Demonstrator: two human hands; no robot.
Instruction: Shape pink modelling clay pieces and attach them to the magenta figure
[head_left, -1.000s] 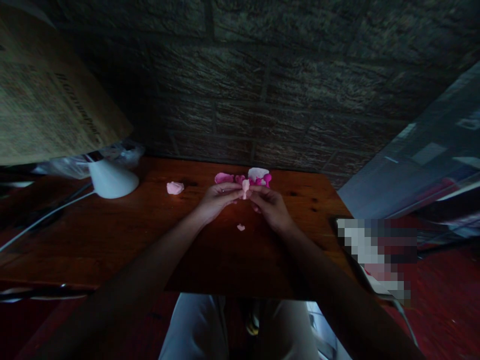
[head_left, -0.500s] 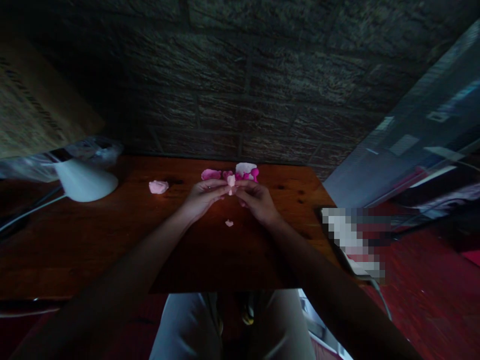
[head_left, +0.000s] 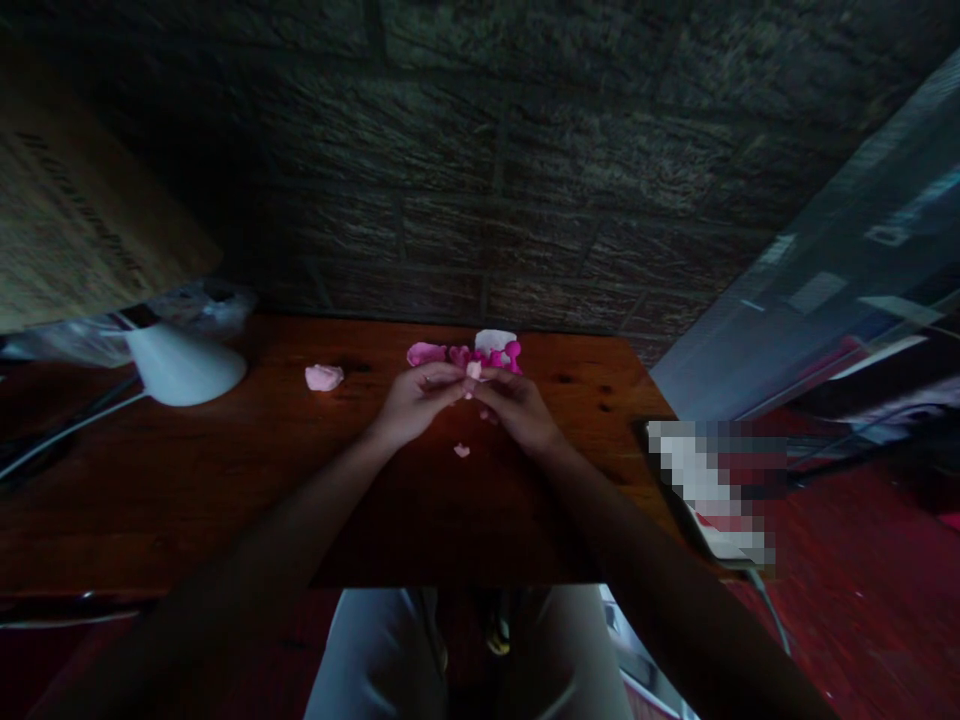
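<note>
Pale pink and seemingly soft, a small piece (head_left: 474, 370) sits raised between the fingertips of the left hand (head_left: 414, 404) and the right hand (head_left: 522, 410), above the tabletop (head_left: 262, 470). Each hand is nearly closed in a pinch on it, thumb against fingers; the meeting tips probably give fine control over something so little. Beneath lies a pink scrap (head_left: 462, 450), near enough to have dropped from the work, though that is a guess. A larger pink lump (head_left: 324, 377) rests well apart to the left, perhaps to leave elbow room, while magenta pieces (head_left: 513, 352) lie just beyond the fingers, seemingly within easy reach.
</note>
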